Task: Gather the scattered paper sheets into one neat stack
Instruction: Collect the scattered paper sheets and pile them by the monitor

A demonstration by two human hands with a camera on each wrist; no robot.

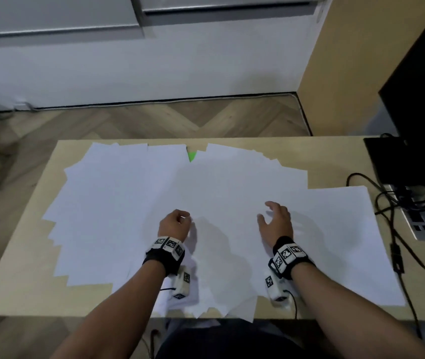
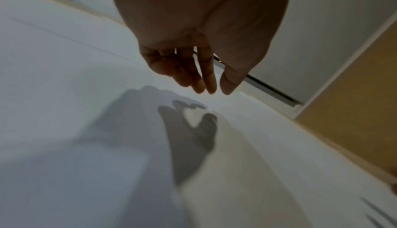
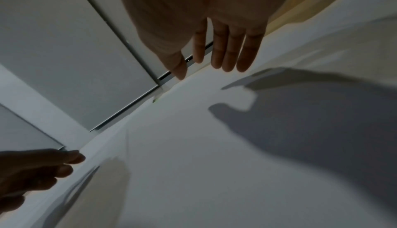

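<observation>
White paper sheets (image 1: 118,203) lie fanned across nearly the whole worktop (image 1: 19,255), overlapping from the 9 o'clock side through 12 to a large sheet at 3 o'clock, with several corners hanging over the near edge at 6 o'clock. The left hand (image 1: 174,225) hovers just above the middle of the spread with its fingers (image 2: 204,78) loosely curled toward the thumb, its grip slack and holding nothing; its shadow on the paper shows a gap beneath. The right hand (image 1: 276,221), toward 3 o'clock of the left, is spread with straight fingers (image 3: 227,49), its grip released, also apart from the paper. A green scrap (image 1: 192,156) peeks out between sheets at 12 o'clock; a power strip and cables (image 1: 392,221) sit off the sheets at 3 o'clock. The sheets look light, thin and floppy, likely to slide easily over one another and over the smooth worktop, and to crease or curl if pinched at a corner. The safer handling is probably flat palms at the outer edges, 9 and 3 o'clock, sweeping inward, then taking the gathered pile by its long sides to square it.
</observation>
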